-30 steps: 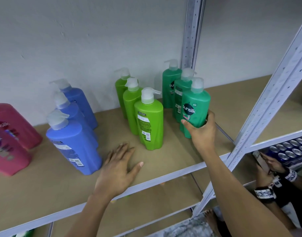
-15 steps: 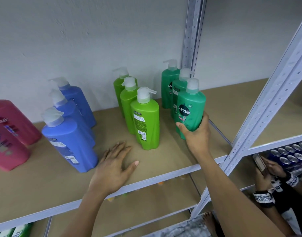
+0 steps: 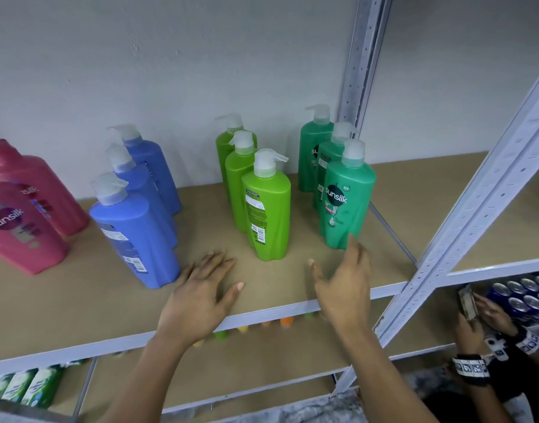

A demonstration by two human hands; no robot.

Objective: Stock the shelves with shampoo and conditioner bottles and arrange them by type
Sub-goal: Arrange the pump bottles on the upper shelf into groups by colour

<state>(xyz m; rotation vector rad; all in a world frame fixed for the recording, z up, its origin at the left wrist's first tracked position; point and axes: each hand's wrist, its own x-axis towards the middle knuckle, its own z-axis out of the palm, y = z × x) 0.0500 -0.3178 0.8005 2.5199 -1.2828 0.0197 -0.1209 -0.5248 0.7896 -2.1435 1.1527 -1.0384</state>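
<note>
free: wide lane of bare shelf [image 3: 201,227] between the blue bottles [image 3: 134,230] and the light green bottles [image 3: 269,215], open up to the wall [image 3: 170,71] | tight: gap between light green bottles and dark green bottles [image 3: 349,206] (much narrower) | obstacle: front upright [image 3: 476,206] crosses before the shelf's right part

Teal bottle [image 3: 347,196] upright, front of its row — both hands free: left [image 3: 198,297] flat on shelf [image 3: 63,300], right [image 3: 343,288] just below bottle.
</note>
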